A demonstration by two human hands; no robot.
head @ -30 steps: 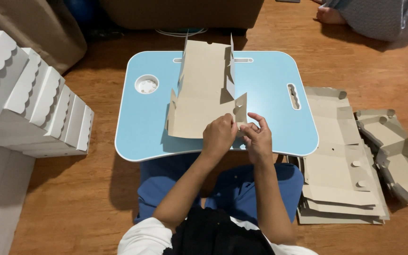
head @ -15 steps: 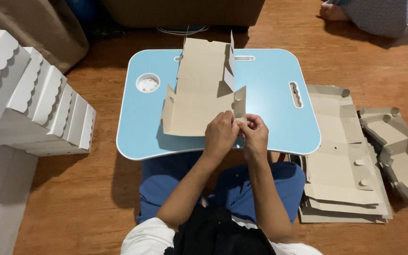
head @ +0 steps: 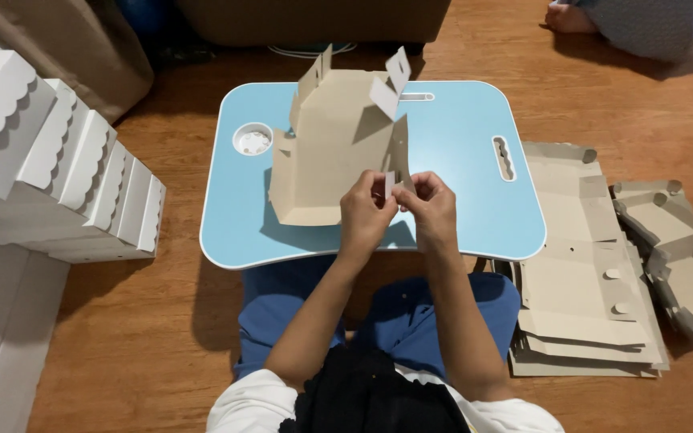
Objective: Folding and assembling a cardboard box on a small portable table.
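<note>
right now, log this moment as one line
left hand: pinching cardboard box blank | right hand: pinching same flap | blank: half-folded on blue lap table | flat blanks: stacked on floor

There is one blue worktop [head: 459, 152] with one round cup hole [head: 253, 139] and one slot [head: 504, 158]. On it stands one half-folded cardboard box [head: 334, 144]. Four finished white boxes [head: 58, 168] stand in a row, and two piles of flat cardboard [head: 579, 265] lie on the floor.
</note>
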